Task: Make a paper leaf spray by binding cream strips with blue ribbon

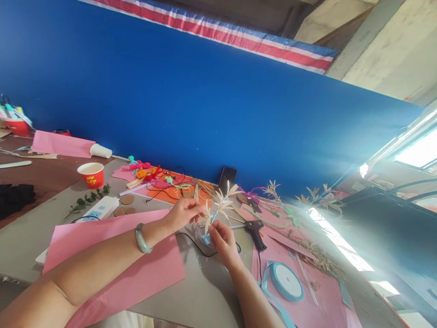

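A sprig of pale, dry-looking leaves [224, 203] with a bluish stem stands up between my two hands in the head view. My left hand [186, 213], with a jade-coloured bangle [142, 238] on its wrist, pinches at a leaf on the sprig's left side. Lower down, my right hand [223, 241] has thumb and fingers closed around the base of the sprig. Behind the fingers, partly hidden, is a small round container [202, 237] with something blue in it. A black glue gun [256, 234] lies just right of my right hand.
Pink paper [116, 259] lies under my left arm. A roll of light blue ribbon [286, 280] rests at the right. Toward the back are a phone [227, 176] and coloured pipe cleaners [145, 171]. At the left stand a red paper cup [91, 175] and a white power strip [99, 209].
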Action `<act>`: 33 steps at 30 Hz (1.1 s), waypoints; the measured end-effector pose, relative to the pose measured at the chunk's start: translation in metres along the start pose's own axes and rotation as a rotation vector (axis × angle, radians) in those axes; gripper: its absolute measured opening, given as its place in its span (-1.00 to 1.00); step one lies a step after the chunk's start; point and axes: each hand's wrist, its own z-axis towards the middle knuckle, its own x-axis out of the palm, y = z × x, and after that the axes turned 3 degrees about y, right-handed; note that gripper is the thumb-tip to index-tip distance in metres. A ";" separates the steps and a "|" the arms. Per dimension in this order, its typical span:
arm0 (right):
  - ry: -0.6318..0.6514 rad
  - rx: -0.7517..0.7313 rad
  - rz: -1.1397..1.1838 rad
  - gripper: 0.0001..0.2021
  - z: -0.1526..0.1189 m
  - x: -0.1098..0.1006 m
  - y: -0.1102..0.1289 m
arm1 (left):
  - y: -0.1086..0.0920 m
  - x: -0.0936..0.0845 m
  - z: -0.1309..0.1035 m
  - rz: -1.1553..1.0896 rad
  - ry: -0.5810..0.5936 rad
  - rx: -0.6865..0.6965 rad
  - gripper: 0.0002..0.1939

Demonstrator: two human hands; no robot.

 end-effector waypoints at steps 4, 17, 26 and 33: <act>0.023 -0.004 -0.002 -0.64 0.000 -0.001 -0.003 | 0.001 0.003 -0.001 -0.156 0.023 -0.123 -0.61; -0.108 0.012 -0.001 -0.63 0.002 -0.001 -0.002 | -0.004 0.001 -0.004 -0.109 0.133 -0.098 -0.51; -0.113 0.025 0.001 -0.64 0.001 -0.001 0.000 | 0.005 0.004 -0.003 -0.090 0.135 -0.127 -0.60; -0.140 0.044 0.139 -0.62 0.005 -0.005 -0.008 | 0.008 0.003 0.000 -0.152 -0.082 -0.113 -0.59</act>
